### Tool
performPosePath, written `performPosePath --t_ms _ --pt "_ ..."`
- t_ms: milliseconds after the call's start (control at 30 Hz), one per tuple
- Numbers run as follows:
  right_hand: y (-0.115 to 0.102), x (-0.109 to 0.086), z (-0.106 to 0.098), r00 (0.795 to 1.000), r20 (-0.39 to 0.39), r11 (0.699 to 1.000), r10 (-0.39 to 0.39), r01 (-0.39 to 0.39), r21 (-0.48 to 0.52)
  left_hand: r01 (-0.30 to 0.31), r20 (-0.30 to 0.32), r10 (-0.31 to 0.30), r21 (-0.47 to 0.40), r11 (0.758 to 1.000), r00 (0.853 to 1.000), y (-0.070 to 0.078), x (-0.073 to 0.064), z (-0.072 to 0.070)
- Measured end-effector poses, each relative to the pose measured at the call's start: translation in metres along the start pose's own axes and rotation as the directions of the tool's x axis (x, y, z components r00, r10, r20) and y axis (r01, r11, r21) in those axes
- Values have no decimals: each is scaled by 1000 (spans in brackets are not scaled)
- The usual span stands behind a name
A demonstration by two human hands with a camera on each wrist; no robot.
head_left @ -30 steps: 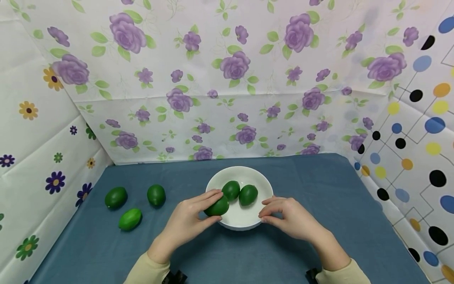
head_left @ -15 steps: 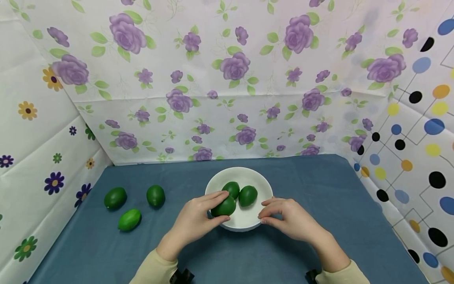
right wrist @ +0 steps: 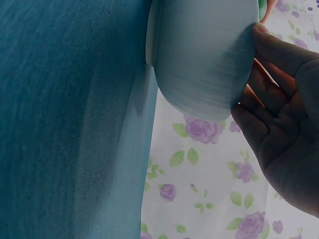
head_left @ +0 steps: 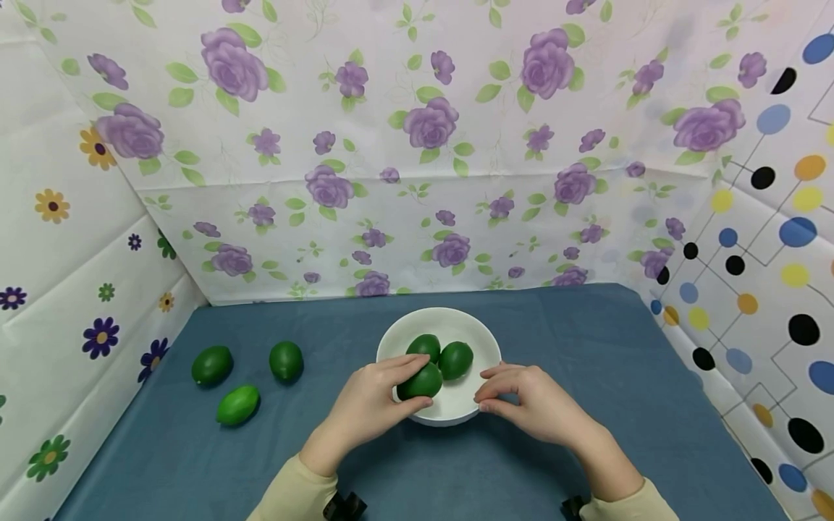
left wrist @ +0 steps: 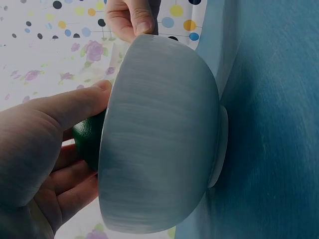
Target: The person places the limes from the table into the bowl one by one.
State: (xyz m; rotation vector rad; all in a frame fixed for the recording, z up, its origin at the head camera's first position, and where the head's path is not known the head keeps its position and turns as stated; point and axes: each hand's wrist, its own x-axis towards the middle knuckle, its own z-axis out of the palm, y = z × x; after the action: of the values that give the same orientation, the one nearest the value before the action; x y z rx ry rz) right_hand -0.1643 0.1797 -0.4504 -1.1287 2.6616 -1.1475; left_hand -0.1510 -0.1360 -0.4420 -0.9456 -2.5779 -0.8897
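Note:
A white bowl (head_left: 464, 398) stands on the cloth, with two green limes (head_left: 424, 346) (head_left: 456, 360) inside. My left hand (head_left: 373, 396) reaches over its left rim and holds another green lime (head_left: 420, 382) between thumb and fingers. In the left wrist view that lime (left wrist: 87, 137) partly shows above the bowl's rim; the bowl wall (left wrist: 159, 134) hides the rest. On the opposite side my right hand (head_left: 531, 398) grips the rim. The right wrist view has its thumb (right wrist: 261, 30) at the rim and the fingers against the bowl (right wrist: 209, 55).
Left of the bowl, three more limes lie on the blue cloth (head_left: 163, 449): two dark ones (head_left: 212, 365) (head_left: 287, 361) and a brighter one (head_left: 238, 404). Patterned sheets stand as walls at the back (head_left: 391, 217), left (head_left: 39, 246) and right (head_left: 769, 304).
My left hand has moved right with its lime, from the bowl's left rim to over the inside, close to the other two limes. The right hand keeps its place on the rim.

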Motion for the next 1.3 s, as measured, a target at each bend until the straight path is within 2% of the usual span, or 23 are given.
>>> performPosePath --t_ms 167,333,533,733,1033,1300 --pt "-1 0 0 1000 -2 1000 -3 3 0 32 53 -33 14 999 998 4 5 4" --pt "-1 0 0 1000 -5 1000 -6 6 1 45 124 -49 31 998 991 7 11 10" --pt "-1 0 0 1000 3 1000 -2 2 8 63 179 -68 30 998 982 7 17 13" --pt "-1 0 0 1000 3 1000 4 -4 6 118 256 -116 10 993 960 5 23 14" --pt "-1 -1 0 1000 -3 1000 14 -14 0 143 362 -141 22 989 921 5 34 15" --pt "-3 0 0 1000 -3 1000 9 -9 5 174 412 -161 6 985 897 2 39 19"
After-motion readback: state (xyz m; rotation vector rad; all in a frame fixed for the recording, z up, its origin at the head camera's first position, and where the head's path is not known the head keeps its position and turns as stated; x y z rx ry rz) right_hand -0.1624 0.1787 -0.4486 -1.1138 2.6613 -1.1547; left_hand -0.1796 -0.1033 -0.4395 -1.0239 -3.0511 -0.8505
